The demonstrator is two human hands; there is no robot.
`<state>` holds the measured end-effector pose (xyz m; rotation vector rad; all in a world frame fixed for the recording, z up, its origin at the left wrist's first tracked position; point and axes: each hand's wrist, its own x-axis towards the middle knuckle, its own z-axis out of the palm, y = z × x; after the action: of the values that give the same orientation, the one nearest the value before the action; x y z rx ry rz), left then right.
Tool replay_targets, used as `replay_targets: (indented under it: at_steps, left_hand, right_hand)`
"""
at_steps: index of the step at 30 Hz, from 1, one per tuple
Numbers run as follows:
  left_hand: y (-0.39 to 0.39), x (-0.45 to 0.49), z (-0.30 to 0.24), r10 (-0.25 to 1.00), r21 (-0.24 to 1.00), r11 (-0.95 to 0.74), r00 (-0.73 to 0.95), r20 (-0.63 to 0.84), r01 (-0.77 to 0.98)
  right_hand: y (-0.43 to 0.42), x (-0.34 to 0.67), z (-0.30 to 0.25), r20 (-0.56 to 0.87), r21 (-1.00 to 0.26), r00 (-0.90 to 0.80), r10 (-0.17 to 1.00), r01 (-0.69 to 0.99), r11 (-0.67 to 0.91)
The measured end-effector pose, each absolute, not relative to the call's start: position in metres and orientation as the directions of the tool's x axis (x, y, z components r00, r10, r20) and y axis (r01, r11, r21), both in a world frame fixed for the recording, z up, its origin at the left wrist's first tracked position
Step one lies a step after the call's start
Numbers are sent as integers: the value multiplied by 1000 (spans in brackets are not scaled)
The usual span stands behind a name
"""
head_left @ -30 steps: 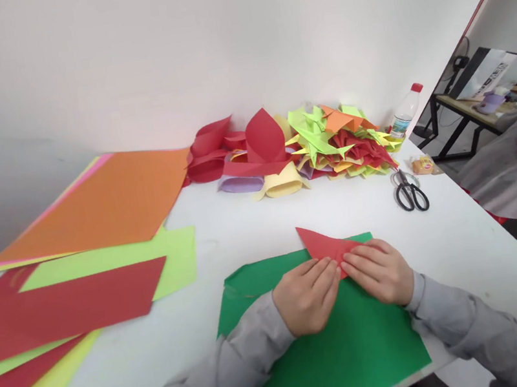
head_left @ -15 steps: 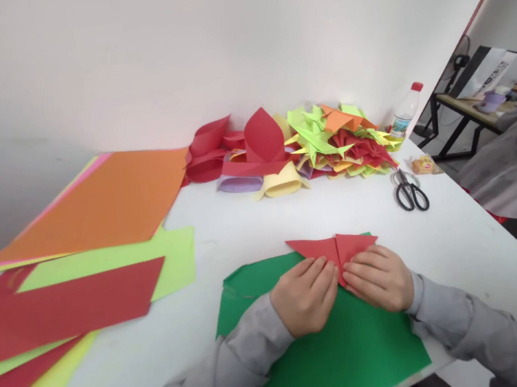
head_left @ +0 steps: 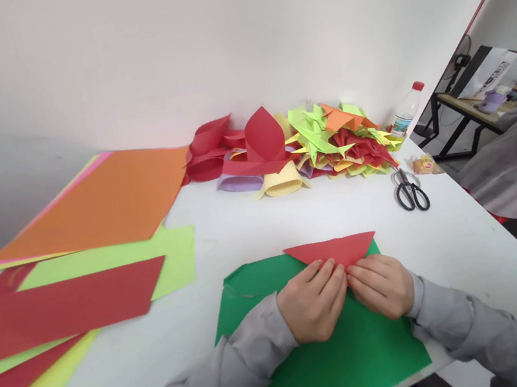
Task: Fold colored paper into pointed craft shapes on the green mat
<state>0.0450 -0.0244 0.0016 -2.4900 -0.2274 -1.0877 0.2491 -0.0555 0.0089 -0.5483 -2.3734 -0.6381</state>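
A folded red paper [head_left: 333, 249] shows as a wide triangle with its long edge away from me and its point towards me. My left hand [head_left: 313, 301] pinches its near point from the left, fingers closed. From the right, my right hand [head_left: 382, 285] grips the same point, its fingertips almost meeting those of the left. The tip of the paper is hidden behind the fingers. Beneath both hands lies a green sheet [head_left: 354, 361] on the white table [head_left: 224, 225].
Coloured sheets, an orange one [head_left: 107, 201] and a red one [head_left: 70, 308] among them, lie at left. Along the wall are red paper shapes [head_left: 264, 140] and a heap of folded paper [head_left: 342, 137]. Scissors [head_left: 412, 195], a bottle [head_left: 407, 110] and a small packet [head_left: 425, 164] stand or lie right.
The red paper showed two flaps with a split down the middle; now it shows one plain triangle with an unbroken face. Both hands have moved slightly towards me, staying at its near point.
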Motion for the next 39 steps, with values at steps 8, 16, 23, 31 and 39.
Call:
replay_targets:
  at_steps: [8, 16, 23, 31, 39]
  left_hand:
    - [-26, 46, 1, -41, -344, -887, 688, 725, 309]
    - [-20, 43, -1, -1, -308, -895, 689, 724, 322]
    - [12, 20, 4, 34, -385, -821, 709, 704, 421]
    - [39, -8, 9, 50, -441, -751, 709, 704, 491]
    - [55, -26, 11, 83, -397, -720, 639, 765, 569]
  right_hand:
    - [-61, 243, 21, 561, 432, -793, 239, 527, 732]
    - [-62, 246, 18, 539, 410, -805, 248, 507, 758]
    - [-61, 257, 16, 604, 382, -754, 260, 559, 736]
    - [-59, 263, 17, 617, 370, -745, 254, 559, 742]
    - [-59, 268, 14, 640, 372, -728, 247, 575, 729]
